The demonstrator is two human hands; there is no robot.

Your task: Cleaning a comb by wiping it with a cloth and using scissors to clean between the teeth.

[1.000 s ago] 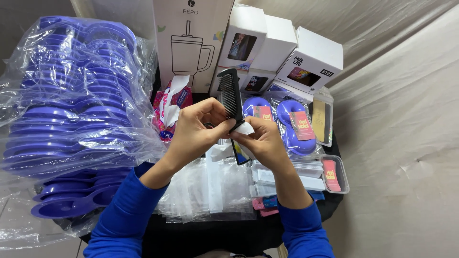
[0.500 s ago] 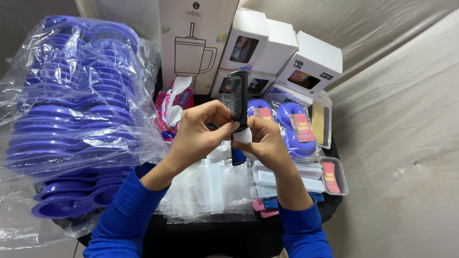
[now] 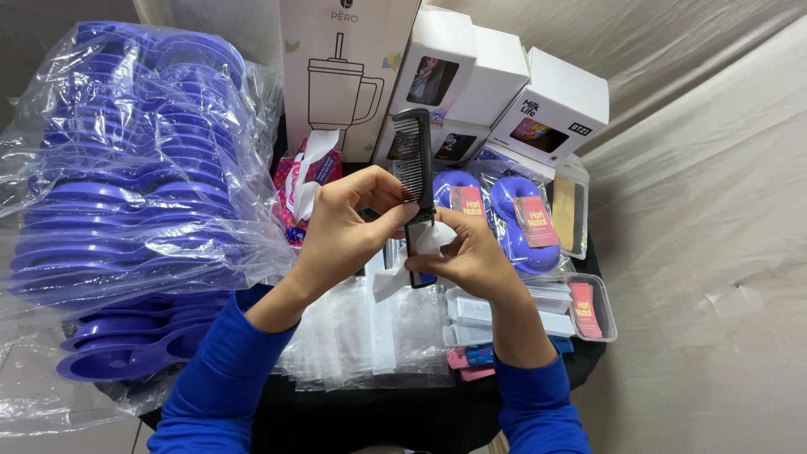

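Black plastic comb (image 3: 414, 160) with fine teeth, all black, dark handle. White paper scrap (image 3: 435, 238) against it, plain. Royal-blue long sleeves (image 3: 220, 370), solid, no pattern. Violet-blue plastic dishes (image 3: 126, 202), stacked, under clear glossy plastic wrap (image 3: 252, 109). Tall white cardboard box (image 3: 340, 67) with black line drawing of a mug. Small white cardboard boxes (image 3: 551, 105) with dark picture panels. Pink patterned packet (image 3: 290, 181) with white. Clear plastic bags (image 3: 361, 336), see-through. Grey-beige cloth (image 3: 706, 252) backdrop. Black tabletop (image 3: 361, 416).

Single head-worn view; looks steeply down and forward; close over hands (image 3: 403, 235) at cluttered table (image 3: 353, 420).
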